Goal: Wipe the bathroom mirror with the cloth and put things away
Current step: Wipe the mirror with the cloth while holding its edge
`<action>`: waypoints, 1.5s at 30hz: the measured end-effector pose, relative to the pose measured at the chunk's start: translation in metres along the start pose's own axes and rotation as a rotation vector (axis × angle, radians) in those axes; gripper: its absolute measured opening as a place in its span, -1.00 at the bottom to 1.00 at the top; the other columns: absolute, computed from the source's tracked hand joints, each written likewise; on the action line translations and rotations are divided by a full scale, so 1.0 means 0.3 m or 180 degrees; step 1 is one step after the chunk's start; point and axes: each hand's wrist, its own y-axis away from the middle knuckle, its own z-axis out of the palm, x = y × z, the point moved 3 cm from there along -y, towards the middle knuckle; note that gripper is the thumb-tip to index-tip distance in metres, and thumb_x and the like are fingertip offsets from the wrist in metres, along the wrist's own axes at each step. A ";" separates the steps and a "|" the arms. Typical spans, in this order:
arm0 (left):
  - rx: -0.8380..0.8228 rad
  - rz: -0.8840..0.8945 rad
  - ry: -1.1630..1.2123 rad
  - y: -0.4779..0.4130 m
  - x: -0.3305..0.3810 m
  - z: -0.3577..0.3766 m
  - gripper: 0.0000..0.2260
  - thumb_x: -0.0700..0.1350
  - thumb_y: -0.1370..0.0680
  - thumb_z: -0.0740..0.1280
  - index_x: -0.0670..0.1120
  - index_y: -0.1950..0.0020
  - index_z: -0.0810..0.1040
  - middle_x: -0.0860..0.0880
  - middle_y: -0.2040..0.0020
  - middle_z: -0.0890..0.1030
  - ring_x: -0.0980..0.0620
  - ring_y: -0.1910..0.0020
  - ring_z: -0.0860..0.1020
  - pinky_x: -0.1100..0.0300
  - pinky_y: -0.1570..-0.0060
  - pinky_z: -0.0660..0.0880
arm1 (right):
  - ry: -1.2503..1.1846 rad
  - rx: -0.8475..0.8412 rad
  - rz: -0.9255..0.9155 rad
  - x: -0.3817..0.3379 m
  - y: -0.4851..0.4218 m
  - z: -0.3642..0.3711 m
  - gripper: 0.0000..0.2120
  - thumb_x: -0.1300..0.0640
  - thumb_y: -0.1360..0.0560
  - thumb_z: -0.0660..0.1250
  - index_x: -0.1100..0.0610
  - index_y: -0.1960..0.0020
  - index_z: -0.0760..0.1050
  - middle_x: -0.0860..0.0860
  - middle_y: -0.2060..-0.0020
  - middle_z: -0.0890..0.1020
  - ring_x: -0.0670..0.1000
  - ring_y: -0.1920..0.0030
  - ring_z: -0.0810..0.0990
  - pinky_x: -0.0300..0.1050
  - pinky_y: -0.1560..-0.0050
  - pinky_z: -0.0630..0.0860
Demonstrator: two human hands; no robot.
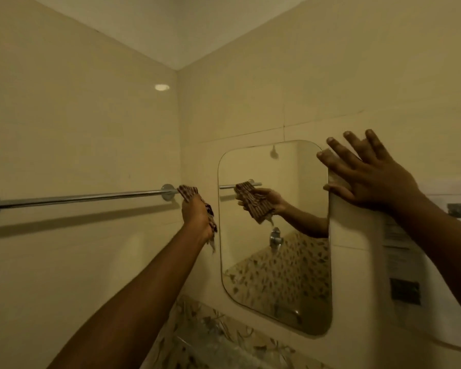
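Beside the mirror (274, 249), grips striped cloth (188, 191) in curled left hand (196, 214) at towel rail (77, 197) end; braces flat, spread right hand (370, 177) on mirror's top corner. Seemingly putting cloth away; next calls for draping over rail.

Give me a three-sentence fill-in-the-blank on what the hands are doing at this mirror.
1. The left hand grips the striped ____.
2. The right hand rests, fingers spread, at the mirror's ____ edge.
3. The left hand is up by the chrome towel rail, ____ of the mirror.
Missing: cloth; right; left.
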 end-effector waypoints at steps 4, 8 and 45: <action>0.0212 0.1057 -0.0864 -0.095 0.043 0.093 -0.65 0.04 -0.72 0.19 -0.06 -0.43 0.53 -0.10 -0.03 0.66 -0.06 0.12 0.61 0.11 0.17 0.54 | 0.0066 0.0073 -0.0029 0.021 0.010 0.018 -0.17 -0.44 -0.61 -0.08 0.04 -0.71 0.06 0.25 -0.68 0.12 0.34 -0.68 -0.02 0.44 -0.62 -0.04; -0.0131 0.1829 -0.1855 -0.181 0.020 0.234 -0.58 0.07 -0.75 0.15 -0.04 -0.59 0.38 -0.18 -0.43 0.53 -0.24 -0.36 0.57 -0.12 -0.35 0.54 | 0.0111 0.0130 -0.0094 0.023 0.006 0.038 -0.18 -0.43 -0.61 -0.09 0.06 -0.70 0.12 0.27 -0.65 0.21 0.36 -0.67 0.08 0.43 -0.62 -0.01; -0.0448 0.3606 -0.2895 -0.205 -0.051 0.506 -0.03 0.58 -0.53 -0.16 -0.02 -0.76 -0.12 -0.02 -0.77 -0.12 -0.03 -0.74 -0.19 -0.08 -0.71 -0.19 | 0.0176 0.0472 -0.0194 0.021 0.004 0.077 -0.18 -0.40 -0.60 -0.06 0.08 -0.69 0.15 0.31 -0.62 0.24 0.37 -0.63 0.19 0.37 -0.64 -0.01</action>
